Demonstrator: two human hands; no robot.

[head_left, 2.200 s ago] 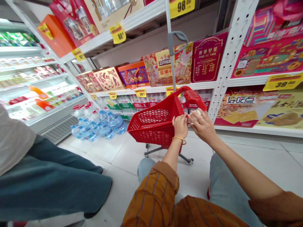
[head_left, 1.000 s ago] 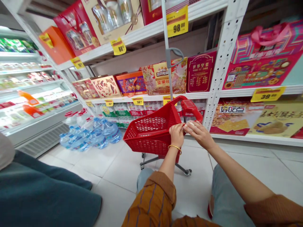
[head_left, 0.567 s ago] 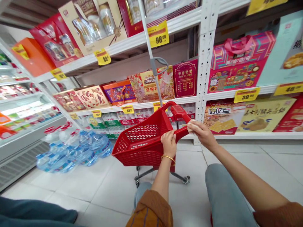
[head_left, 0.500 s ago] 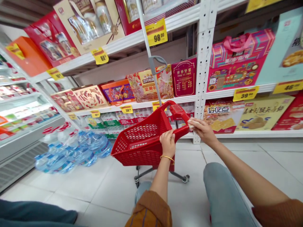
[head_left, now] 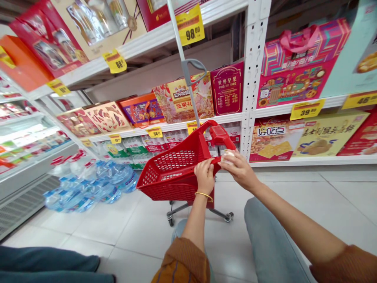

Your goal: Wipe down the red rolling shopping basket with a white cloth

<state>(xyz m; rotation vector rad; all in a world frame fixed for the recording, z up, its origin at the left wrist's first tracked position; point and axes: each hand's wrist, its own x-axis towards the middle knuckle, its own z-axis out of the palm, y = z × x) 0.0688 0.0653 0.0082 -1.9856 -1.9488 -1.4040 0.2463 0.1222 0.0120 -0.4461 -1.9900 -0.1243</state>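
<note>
A red plastic shopping cart on a grey wheeled frame stands in front of me, its perforated basket pointing left. My left hand is closed on the cart's near side, where the handle joins the basket; a gold bangle circles that wrist. My right hand is closed around a crumpled white wipe, which it presses against the corner of the red handle. The two hands are close together, just apart. The fingers' far sides are hidden. A grey pole with a hook-shaped clip rises behind the basket.
Blue-tinted water bottles are grouped on the floor at left, beside a refrigerated case. White shelves with gift boxes and yellow price tags stand behind the cart. Another person's dark trouser legs reach in at lower left.
My right hand has slid with the white wipe along the handle, left and toward me, nearer my left hand. My left hand keeps its hold. The view has shifted slightly.
</note>
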